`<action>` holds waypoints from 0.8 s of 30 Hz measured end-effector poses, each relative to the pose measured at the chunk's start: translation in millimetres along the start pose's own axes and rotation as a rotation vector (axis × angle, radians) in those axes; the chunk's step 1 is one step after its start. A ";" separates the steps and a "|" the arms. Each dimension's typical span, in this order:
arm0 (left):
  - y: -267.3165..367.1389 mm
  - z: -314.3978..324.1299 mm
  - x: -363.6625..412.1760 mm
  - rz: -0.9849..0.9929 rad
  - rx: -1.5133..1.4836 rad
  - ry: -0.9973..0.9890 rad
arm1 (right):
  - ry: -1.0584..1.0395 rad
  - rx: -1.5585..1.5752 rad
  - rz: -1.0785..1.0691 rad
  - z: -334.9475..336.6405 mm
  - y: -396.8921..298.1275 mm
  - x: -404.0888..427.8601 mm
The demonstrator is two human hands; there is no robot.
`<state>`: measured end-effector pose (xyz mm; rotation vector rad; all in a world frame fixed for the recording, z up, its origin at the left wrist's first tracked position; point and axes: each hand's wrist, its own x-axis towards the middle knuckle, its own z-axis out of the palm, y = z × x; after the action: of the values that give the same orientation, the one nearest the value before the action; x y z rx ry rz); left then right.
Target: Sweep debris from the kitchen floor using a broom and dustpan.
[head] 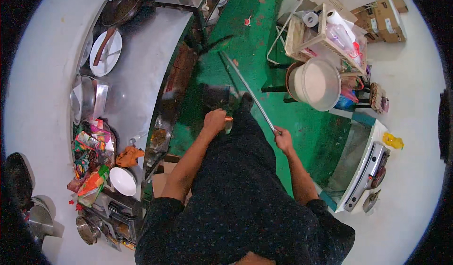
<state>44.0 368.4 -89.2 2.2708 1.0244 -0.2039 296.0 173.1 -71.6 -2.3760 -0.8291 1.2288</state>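
Note:
My right hand [282, 139] is closed around the lower end of a long metal pole [249, 93]. The pole slants away over the green floor [295, 137] to a dark, blurred shape [216, 45] that looks like a broom head. My left hand [214, 121] grips an orange handle [229, 119], whose end sticks out beside the fist. Just past this hand is a black dustpan [216, 94], low near the floor; its edges are blurred. How handle and pan join is hidden by the fist.
On the left runs a steel table [136, 60] with a frying pan [122, 5], food packets [93, 141] and a white bowl [122, 182]. A translucent bucket [322, 84], a plastic crate [327, 42] and a gas stove [368, 176] stand right. A red-and-white scrap [247, 21] lies ahead on the floor.

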 end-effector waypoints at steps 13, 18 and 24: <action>30.4 -27.4 44.6 -0.219 -0.017 -0.041 | 0.415 -0.081 -0.221 -14.9 -138.1 337.0; 57.5 -17.4 79.5 -0.197 0.004 -0.042 | 0.233 -0.149 -0.078 -39.5 -116.1 459.6; 65.6 -30.1 86.1 -0.161 0.081 -0.052 | 0.214 -0.158 0.000 35.1 -79.1 335.8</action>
<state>146.8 407.4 -66.3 2.2423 1.1916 -0.3762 393.3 448.4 -258.6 -2.5760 -0.8851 0.9172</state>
